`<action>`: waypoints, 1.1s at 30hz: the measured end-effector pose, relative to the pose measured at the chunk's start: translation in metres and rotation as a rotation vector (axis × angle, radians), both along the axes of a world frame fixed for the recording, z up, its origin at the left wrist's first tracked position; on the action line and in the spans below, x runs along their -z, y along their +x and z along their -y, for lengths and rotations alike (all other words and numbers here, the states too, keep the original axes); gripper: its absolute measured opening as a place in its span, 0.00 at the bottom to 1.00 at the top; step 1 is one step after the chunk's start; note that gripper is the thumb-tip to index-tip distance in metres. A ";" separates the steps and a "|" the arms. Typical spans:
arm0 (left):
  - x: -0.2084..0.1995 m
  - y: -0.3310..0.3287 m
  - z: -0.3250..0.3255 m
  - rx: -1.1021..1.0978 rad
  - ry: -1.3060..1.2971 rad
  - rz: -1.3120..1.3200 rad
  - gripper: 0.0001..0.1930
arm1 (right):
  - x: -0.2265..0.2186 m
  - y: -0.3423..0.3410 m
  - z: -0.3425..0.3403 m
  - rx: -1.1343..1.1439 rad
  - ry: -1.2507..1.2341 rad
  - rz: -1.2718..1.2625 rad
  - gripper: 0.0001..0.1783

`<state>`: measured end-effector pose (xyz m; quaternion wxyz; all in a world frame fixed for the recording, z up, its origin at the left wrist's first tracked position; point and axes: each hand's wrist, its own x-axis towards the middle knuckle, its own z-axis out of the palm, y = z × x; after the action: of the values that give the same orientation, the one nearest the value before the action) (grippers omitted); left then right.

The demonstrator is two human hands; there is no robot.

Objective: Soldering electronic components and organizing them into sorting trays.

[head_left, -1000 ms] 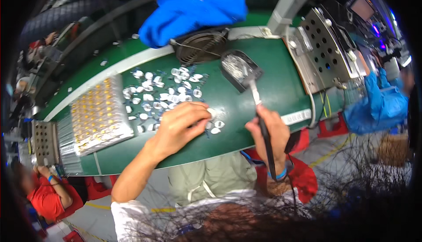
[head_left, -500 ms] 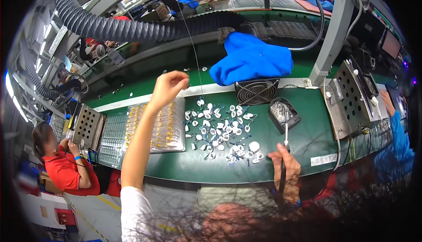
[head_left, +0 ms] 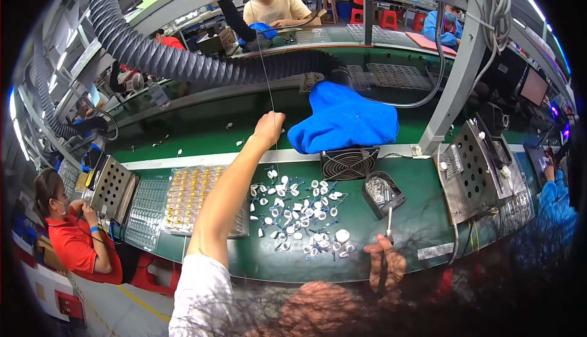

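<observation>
Above the green bench [head_left: 425, 221], the left forearm [head_left: 227, 205] is stretched across the clear tray [head_left: 241, 224]; if it is lowered or drawn back carelessly, the rows of yellow pieces [head_left: 194, 191] could be jostled. Should the blue cloth [head_left: 345, 120], bunched at the top of the black fan [head_left: 348, 164], slip down, airflow might be blocked. If what appears to be a soldering iron [head_left: 390, 219] is hot, the blue-tailed white parts [head_left: 287, 213], scattered between tray and black dish [head_left: 399, 202], could be scorched by a loose swing. Its handle is lightly encircled by the partly curled fingers of the right hand [head_left: 388, 263], so a twist is possible. The left hand [head_left: 268, 129] is raised, fingers bunched nearly together at a thin hanging line [head_left: 266, 71]; whether this is pinched cannot be told, but it could be snagged.

The bench is surfaced smooth and faintly glossy; the cloth is soft and deeply creased. The tray is moulded in thin transparent plastic, the fan is faced with concentric rings, and the dish is filled with silvery bits [head_left: 380, 189]. The white parts are small, rounded and partly ring-like
</observation>
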<state>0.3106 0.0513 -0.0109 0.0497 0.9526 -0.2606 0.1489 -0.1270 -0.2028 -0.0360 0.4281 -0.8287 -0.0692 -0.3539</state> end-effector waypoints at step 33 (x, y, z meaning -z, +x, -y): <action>-0.053 -0.060 -0.068 0.026 -0.091 -0.209 0.10 | 0.024 -0.008 0.003 0.065 0.164 -0.097 0.20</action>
<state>0.2507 0.1195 0.0419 0.1214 0.9562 -0.2595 0.0599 -0.1347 -0.2063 -0.0598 0.4855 -0.8090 0.0077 -0.3313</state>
